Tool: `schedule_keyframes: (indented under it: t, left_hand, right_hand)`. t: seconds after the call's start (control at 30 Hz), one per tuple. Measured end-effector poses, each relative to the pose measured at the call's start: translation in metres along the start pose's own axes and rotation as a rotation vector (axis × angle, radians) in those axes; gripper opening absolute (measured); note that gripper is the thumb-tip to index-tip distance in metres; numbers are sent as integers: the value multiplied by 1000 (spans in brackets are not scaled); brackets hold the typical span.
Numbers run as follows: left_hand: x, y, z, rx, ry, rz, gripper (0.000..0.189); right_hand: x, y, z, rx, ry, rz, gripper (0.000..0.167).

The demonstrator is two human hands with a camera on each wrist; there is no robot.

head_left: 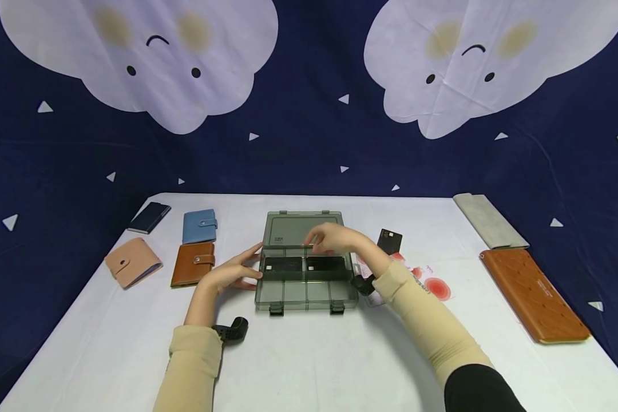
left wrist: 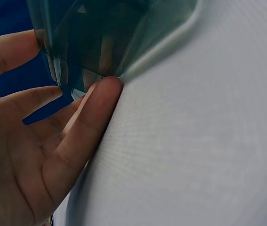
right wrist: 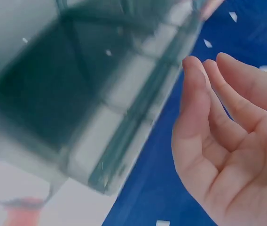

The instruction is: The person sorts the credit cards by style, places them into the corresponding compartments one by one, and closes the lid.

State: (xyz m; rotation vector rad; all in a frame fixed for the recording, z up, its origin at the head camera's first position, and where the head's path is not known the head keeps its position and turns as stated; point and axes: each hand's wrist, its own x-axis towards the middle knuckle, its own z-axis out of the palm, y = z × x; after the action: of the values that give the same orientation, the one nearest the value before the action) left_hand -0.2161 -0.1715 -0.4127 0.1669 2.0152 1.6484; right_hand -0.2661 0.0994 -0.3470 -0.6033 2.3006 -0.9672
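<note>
A translucent grey-green plastic organizer box (head_left: 290,292) lies with its lid (head_left: 301,229) folded back. Two black cards, a left one (head_left: 290,265) and a right one (head_left: 335,264), lie across its middle compartments. My left hand (head_left: 229,273) touches the box's left side, fingers spread and thumb low at the corner, as the left wrist view also shows. Above the box, near the hinge between lid and base, my right hand (head_left: 332,236) hovers. In the right wrist view, its loosely bent fingers (right wrist: 194,94) hold nothing.
Right of the box, a black card (head_left: 389,241) lies by a red-patterned sheet (head_left: 438,289). A blue wallet (head_left: 199,226), brown wallet (head_left: 191,266), pink wallet (head_left: 133,262) and dark wallet (head_left: 149,217) lie left. A long brown wallet (head_left: 535,294) and grey one (head_left: 489,221) lie far right.
</note>
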Motion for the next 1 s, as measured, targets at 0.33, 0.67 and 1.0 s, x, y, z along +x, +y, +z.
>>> schedule_keyframes:
  t: [0.33, 0.67, 1.0]
  left_hand:
    - [1, 0, -1, -3, -7, -1, 85]
    - [0, -3, -2, -1, -4, -6, 85]
    - [2, -4, -2, -2, -2, -9, 86]
  right_hand:
    - [-26, 61, -48, -17, 198, 34, 36]
    - [-2, 150, -63, -542, 123, 404, 37]
    - [-34, 98, -56, -341, 86, 199, 35]
